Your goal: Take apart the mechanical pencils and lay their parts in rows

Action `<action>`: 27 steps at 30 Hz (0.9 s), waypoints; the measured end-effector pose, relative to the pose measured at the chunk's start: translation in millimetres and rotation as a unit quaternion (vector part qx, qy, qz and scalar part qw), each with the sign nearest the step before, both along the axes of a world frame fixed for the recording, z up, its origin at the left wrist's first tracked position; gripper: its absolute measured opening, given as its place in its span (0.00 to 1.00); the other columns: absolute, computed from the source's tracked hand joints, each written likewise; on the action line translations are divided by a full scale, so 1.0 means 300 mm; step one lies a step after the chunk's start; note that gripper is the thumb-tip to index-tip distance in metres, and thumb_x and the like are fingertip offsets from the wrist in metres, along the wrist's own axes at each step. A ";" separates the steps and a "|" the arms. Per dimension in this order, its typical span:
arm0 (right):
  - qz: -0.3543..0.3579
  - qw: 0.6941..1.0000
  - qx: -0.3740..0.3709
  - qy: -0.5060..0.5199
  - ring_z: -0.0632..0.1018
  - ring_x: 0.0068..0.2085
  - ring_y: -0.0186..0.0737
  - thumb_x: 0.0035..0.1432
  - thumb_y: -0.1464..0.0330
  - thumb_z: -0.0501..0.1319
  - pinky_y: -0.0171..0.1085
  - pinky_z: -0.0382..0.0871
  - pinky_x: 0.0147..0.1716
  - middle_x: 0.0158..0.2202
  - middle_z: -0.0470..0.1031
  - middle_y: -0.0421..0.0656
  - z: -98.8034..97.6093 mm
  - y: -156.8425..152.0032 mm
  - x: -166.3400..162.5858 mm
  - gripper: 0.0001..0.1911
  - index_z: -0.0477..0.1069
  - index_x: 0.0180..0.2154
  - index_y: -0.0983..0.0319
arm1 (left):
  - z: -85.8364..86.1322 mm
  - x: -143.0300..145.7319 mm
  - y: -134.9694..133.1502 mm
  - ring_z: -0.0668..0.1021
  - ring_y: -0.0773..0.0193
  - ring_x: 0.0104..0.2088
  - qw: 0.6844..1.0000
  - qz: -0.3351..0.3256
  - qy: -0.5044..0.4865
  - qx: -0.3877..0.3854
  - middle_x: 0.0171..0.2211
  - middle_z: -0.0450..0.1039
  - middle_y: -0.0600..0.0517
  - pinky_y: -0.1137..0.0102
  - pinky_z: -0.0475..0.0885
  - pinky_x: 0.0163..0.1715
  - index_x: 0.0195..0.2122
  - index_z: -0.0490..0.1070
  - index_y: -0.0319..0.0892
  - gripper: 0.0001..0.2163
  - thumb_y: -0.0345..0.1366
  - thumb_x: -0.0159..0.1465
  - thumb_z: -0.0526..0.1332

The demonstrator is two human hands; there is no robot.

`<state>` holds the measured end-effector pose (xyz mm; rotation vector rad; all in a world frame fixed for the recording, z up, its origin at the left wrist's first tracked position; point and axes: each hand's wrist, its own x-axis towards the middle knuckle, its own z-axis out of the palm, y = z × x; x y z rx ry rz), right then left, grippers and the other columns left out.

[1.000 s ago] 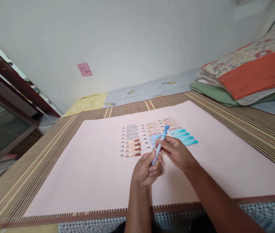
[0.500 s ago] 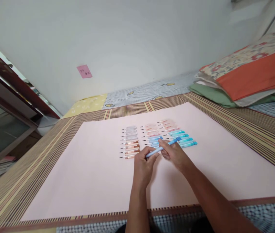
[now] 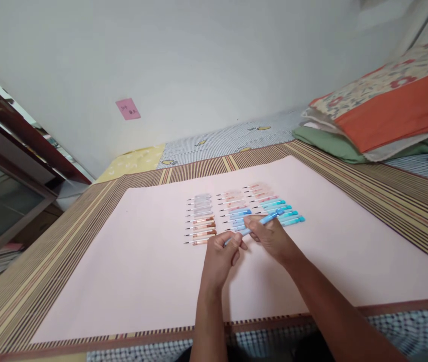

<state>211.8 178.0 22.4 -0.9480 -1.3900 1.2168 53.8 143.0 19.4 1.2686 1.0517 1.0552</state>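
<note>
A light blue pen [image 3: 271, 217] with a darker blue end is held slantwise between my two hands, above the pink sheet [image 3: 153, 281]. My left hand [image 3: 219, 254] pinches its lower-left end between thumb and fingers. Further up, my right hand [image 3: 268, 235] grips the barrel, and the blue end sticks out past the fingers. Just beyond my hands, slim pens lie in three columns, with thin dark tips pointing left. They include grey pens [image 3: 202, 203], brown pens [image 3: 204, 227], pinkish pens [image 3: 261, 191], blue pens [image 3: 240, 215] and turquoise pens [image 3: 292, 214]. My hands partly hide the nearest blue ones.
The sheet lies on a striped mat [image 3: 66, 236] over checked cloth. Folded bedding [image 3: 391, 113] is piled at the right. A pink note [image 3: 127, 109] is stuck on the white wall [image 3: 214, 60]. A glass-fronted cabinet [image 3: 6, 186] stands at the left.
My right hand has moved down the barrel towards my left hand, so the gap between them is smaller. My left fingers have shifted on the pen's lower end. The view has tilted slightly.
</note>
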 end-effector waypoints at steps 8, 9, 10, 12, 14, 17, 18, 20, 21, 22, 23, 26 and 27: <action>-0.018 0.998 0.042 -0.037 0.58 0.23 0.32 0.62 0.51 0.58 0.36 0.53 0.23 0.18 0.53 0.34 -0.020 0.010 -0.002 0.26 0.54 0.19 0.57 | -0.014 -0.003 0.015 0.56 0.75 0.14 0.998 0.009 -0.061 -0.032 0.12 0.60 0.58 0.73 0.46 0.18 0.30 0.77 0.37 0.21 0.53 0.62 0.64; -0.013 0.999 0.037 -0.034 0.59 0.22 0.33 0.62 0.51 0.58 0.36 0.55 0.24 0.18 0.55 0.34 -0.021 0.012 -0.002 0.26 0.55 0.19 0.57 | -0.014 -0.001 0.018 0.56 0.75 0.15 0.997 0.030 -0.061 -0.030 0.13 0.63 0.58 0.73 0.47 0.18 0.32 0.77 0.37 0.20 0.52 0.61 0.65; -0.006 0.999 0.036 -0.033 0.61 0.22 0.33 0.63 0.51 0.58 0.37 0.56 0.24 0.18 0.57 0.35 -0.020 0.012 -0.001 0.25 0.58 0.20 0.58 | -0.015 0.001 0.021 0.57 0.75 0.15 0.996 0.049 -0.064 -0.027 0.15 0.65 0.57 0.73 0.47 0.18 0.33 0.77 0.37 0.19 0.51 0.60 0.67; 0.010 0.999 0.041 -0.033 0.65 0.23 0.34 0.63 0.52 0.58 0.37 0.60 0.26 0.19 0.63 0.36 -0.019 0.012 0.002 0.23 0.63 0.21 0.58 | -0.019 0.007 0.029 0.59 0.76 0.15 0.993 0.078 -0.085 -0.021 0.17 0.68 0.56 0.74 0.48 0.18 0.34 0.77 0.37 0.17 0.49 0.59 0.68; 0.022 0.999 0.038 -0.022 0.69 0.26 0.35 0.62 0.54 0.60 0.37 0.63 0.28 0.22 0.67 0.38 -0.025 0.012 0.006 0.20 0.68 0.24 0.60 | -0.025 0.010 0.036 0.60 0.76 0.15 0.984 0.110 -0.137 -0.017 0.19 0.70 0.55 0.74 0.49 0.18 0.33 0.75 0.37 0.16 0.47 0.58 0.70; 0.044 0.999 -0.002 0.010 0.72 0.28 0.37 0.59 0.57 0.63 0.38 0.65 0.29 0.27 0.73 0.40 -0.048 0.020 0.011 0.13 0.76 0.33 0.60 | -0.028 -0.005 0.044 0.61 0.78 0.16 0.958 0.162 -0.235 -0.017 0.22 0.70 0.56 0.75 0.49 0.18 0.31 0.71 0.39 0.15 0.44 0.55 0.72; 0.041 0.999 -0.020 0.022 0.73 0.29 0.37 0.58 0.58 0.63 0.38 0.66 0.29 0.29 0.75 0.41 -0.055 0.024 0.015 0.12 0.77 0.36 0.60 | -0.027 -0.016 0.044 0.61 0.78 0.16 0.952 0.171 -0.252 -0.015 0.22 0.70 0.56 0.76 0.49 0.18 0.30 0.70 0.39 0.15 0.43 0.55 0.72; -0.019 0.998 -0.042 0.044 0.75 0.31 0.39 0.57 0.59 0.63 0.39 0.68 0.31 0.33 0.77 0.43 -0.057 0.030 0.025 0.13 0.77 0.39 0.60 | -0.022 -0.039 0.042 0.61 0.78 0.16 0.954 0.169 -0.248 -0.014 0.22 0.70 0.56 0.76 0.49 0.18 0.30 0.69 0.39 0.14 0.41 0.55 0.72; -0.074 0.996 -0.036 0.047 0.76 0.33 0.41 0.58 0.59 0.62 0.41 0.69 0.33 0.35 0.78 0.44 -0.050 0.030 0.031 0.13 0.77 0.40 0.60 | -0.019 -0.049 0.040 0.62 0.77 0.16 0.959 0.160 -0.233 -0.016 0.21 0.70 0.56 0.77 0.50 0.18 0.30 0.69 0.39 0.13 0.40 0.56 0.72; -0.130 0.991 -0.015 0.038 0.77 0.36 0.43 0.59 0.58 0.61 0.42 0.70 0.36 0.37 0.78 0.45 -0.037 0.026 0.036 0.14 0.77 0.41 0.59 | -0.015 -0.057 0.037 0.62 0.77 0.16 0.965 0.150 -0.215 -0.020 0.21 0.70 0.56 0.77 0.50 0.19 0.30 0.69 0.39 0.13 0.40 0.56 0.71; -0.171 0.985 0.021 0.015 0.77 0.41 0.45 0.61 0.58 0.59 0.43 0.70 0.40 0.40 0.79 0.46 -0.021 0.019 0.041 0.14 0.77 0.43 0.58 | -0.012 -0.063 0.034 0.63 0.77 0.16 0.970 0.139 -0.196 -0.024 0.20 0.70 0.56 0.76 0.51 0.19 0.30 0.69 0.39 0.12 0.39 0.56 0.71; -0.126 0.975 0.134 -0.126 0.76 0.46 0.47 0.65 0.58 0.57 0.43 0.67 0.46 0.43 0.78 0.45 0.035 -0.017 0.040 0.13 0.77 0.42 0.57 | -0.002 -0.065 0.027 0.64 0.75 0.16 0.981 0.112 -0.154 -0.034 0.19 0.70 0.56 0.76 0.52 0.19 0.31 0.70 0.39 0.11 0.38 0.56 0.71; -0.071 0.972 0.140 -0.173 0.76 0.42 0.45 0.66 0.59 0.56 0.41 0.66 0.43 0.38 0.78 0.44 0.048 -0.031 0.034 0.13 0.77 0.39 0.57 | -0.001 -0.064 0.026 0.63 0.75 0.16 0.982 0.110 -0.152 -0.034 0.20 0.70 0.56 0.76 0.52 0.19 0.32 0.71 0.39 0.11 0.38 0.55 0.71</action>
